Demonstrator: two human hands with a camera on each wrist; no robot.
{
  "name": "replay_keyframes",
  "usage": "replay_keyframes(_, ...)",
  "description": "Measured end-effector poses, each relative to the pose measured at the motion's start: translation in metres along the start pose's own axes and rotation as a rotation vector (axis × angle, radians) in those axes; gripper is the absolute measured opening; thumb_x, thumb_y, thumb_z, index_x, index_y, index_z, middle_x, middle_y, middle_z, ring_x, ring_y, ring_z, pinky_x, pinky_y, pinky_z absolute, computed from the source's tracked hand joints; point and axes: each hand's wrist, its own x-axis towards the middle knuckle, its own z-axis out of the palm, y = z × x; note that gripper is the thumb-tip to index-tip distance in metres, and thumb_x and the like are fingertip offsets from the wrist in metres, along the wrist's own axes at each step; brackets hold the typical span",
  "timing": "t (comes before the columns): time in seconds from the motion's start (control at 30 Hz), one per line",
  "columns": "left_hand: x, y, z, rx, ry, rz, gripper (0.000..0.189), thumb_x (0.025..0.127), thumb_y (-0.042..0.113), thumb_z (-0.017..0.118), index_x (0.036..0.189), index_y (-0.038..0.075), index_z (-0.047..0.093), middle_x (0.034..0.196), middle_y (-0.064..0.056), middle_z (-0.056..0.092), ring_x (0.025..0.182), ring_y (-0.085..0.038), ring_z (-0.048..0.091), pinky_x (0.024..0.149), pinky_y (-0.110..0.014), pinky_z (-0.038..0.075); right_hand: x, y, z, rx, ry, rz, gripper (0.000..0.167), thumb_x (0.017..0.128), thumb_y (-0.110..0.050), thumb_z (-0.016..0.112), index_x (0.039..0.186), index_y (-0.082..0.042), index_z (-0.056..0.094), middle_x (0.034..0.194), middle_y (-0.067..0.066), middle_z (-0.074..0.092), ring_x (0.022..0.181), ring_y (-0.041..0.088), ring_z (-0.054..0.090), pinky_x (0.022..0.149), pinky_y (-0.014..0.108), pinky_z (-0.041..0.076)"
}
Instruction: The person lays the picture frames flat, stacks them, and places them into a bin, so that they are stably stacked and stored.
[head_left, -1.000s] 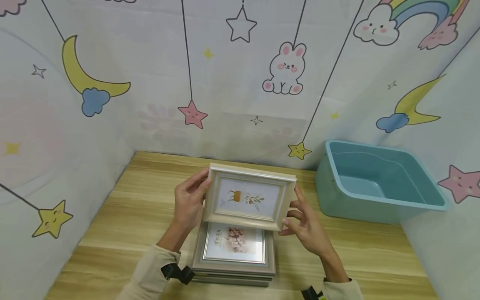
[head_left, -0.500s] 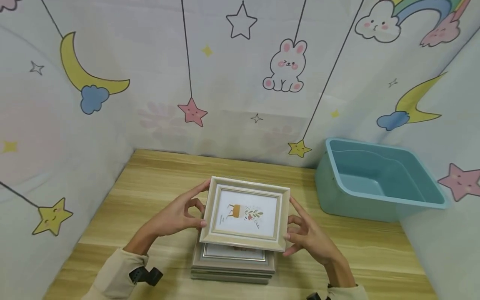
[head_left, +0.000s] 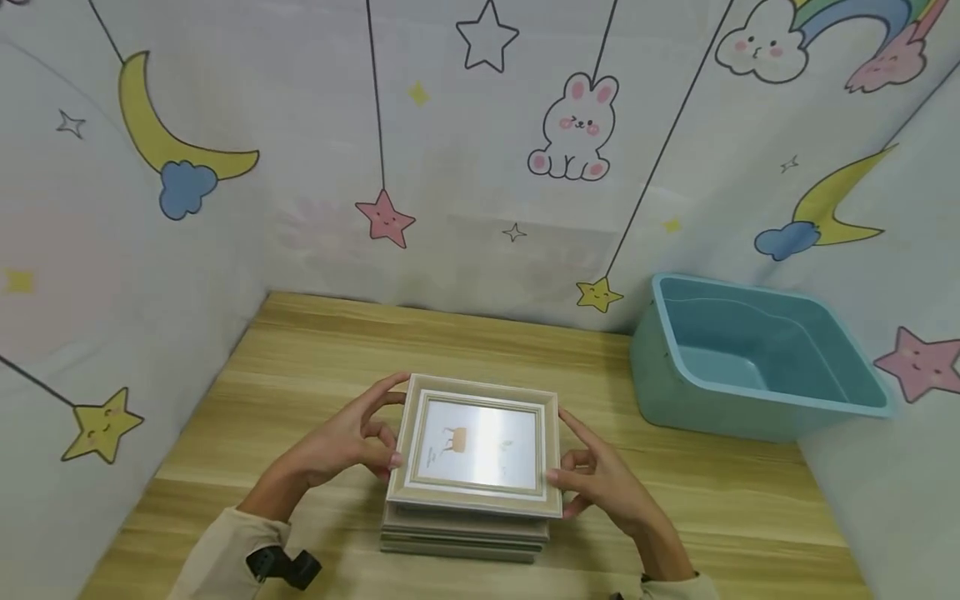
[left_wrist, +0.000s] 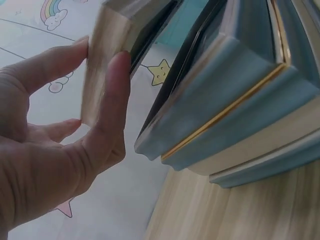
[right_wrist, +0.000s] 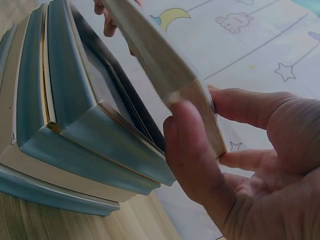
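A cream picture frame (head_left: 480,446) with a plant-and-stool print is held just above a stack of picture frames (head_left: 463,537); glare washes out part of its glass. My left hand (head_left: 341,442) grips its left edge and my right hand (head_left: 603,475) its right edge, thumbs toward the near corners. The left wrist view shows the left hand (left_wrist: 65,130) pinching the frame's side (left_wrist: 100,65), a gap away from the stack (left_wrist: 235,105). From the right wrist, the right hand (right_wrist: 250,145) holds the opposite end (right_wrist: 200,110), tilted over the stack (right_wrist: 85,135). The held frame hides the stack's top print.
A light blue plastic bin (head_left: 757,358) stands at the back right of the wooden table (head_left: 315,350). Behind the table hangs a white cloth (head_left: 465,150) printed with stars, moons and a rabbit. More cloth closes in the left and right sides.
The held picture frame has come down and nearer to me, from tilted up to nearly flat, covering the print on top of the stack. Both hands have moved with it.
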Motion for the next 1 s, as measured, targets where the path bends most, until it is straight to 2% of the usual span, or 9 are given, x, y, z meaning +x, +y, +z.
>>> replay_keyframes(0.13,-0.007,-0.004,-0.002,-0.003,0.000,-0.010,0.107,0.084,0.001,0.075,0.162,0.019,0.003,0.163,-0.026,0.004,0.082,-0.018,0.063,0.067,-0.045,0.062,0.004,-0.002,0.007,-0.092,0.033,-0.002,0.092,0.089,-0.014,0.075,0.161,-0.013,0.017,0.074,0.004,0.063,0.061,0.014,0.065,0.060,0.050,0.061)
replay_keyframes(0.27,-0.010,-0.009,-0.001,-0.011,0.005,0.002,0.105,0.085,0.001,0.075,0.162,0.012,0.004,0.163,-0.030,0.001,0.082,-0.017,0.063,0.067,-0.043,0.062,0.005,-0.004,0.011,-0.156,0.049,0.001,0.092,0.089,-0.015,0.076,0.161,-0.012,0.018,0.075,0.007,0.066,0.058,0.014,0.065,0.060,0.048,0.061)
replay_keyframes(0.4,-0.009,-0.011,0.002,0.002,0.031,0.005,0.103,0.084,0.000,0.076,0.161,0.009,0.008,0.162,-0.031,0.003,0.084,-0.016,0.063,0.068,-0.041,0.062,0.005,-0.006,0.013,-0.195,0.067,0.024,0.092,0.088,-0.015,0.076,0.160,-0.011,0.019,0.074,0.008,0.065,0.057,0.015,0.064,0.059,0.047,0.061)
replay_keyframes(0.6,-0.010,-0.009,0.008,0.043,0.074,-0.011,0.101,0.082,0.000,0.077,0.160,0.007,0.013,0.161,-0.031,0.010,0.087,-0.017,0.062,0.072,-0.045,0.062,0.005,-0.009,0.015,-0.233,0.072,0.064,0.092,0.088,-0.013,0.076,0.159,-0.006,0.019,0.072,0.008,0.065,0.056,0.015,0.064,0.059,0.041,0.061)
replay_keyframes(0.77,-0.013,-0.008,0.012,0.082,0.104,-0.022,0.100,0.081,-0.002,0.077,0.160,0.006,0.016,0.160,-0.031,0.014,0.087,-0.020,0.063,0.070,-0.045,0.062,0.005,-0.013,0.016,-0.269,0.052,0.063,0.093,0.089,-0.014,0.075,0.159,-0.002,0.015,0.071,0.008,0.064,0.057,0.016,0.063,0.057,0.041,0.061)
replay_keyframes(1.0,-0.015,-0.009,0.015,0.074,0.101,-0.027,0.100,0.082,-0.002,0.076,0.160,0.006,0.015,0.161,-0.030,0.013,0.086,-0.019,0.063,0.069,-0.042,0.062,0.005,-0.018,0.019,-0.357,0.056,0.060,0.093,0.089,-0.013,0.076,0.158,0.003,0.015,0.069,0.008,0.063,0.057,0.018,0.063,0.052,0.034,0.059)
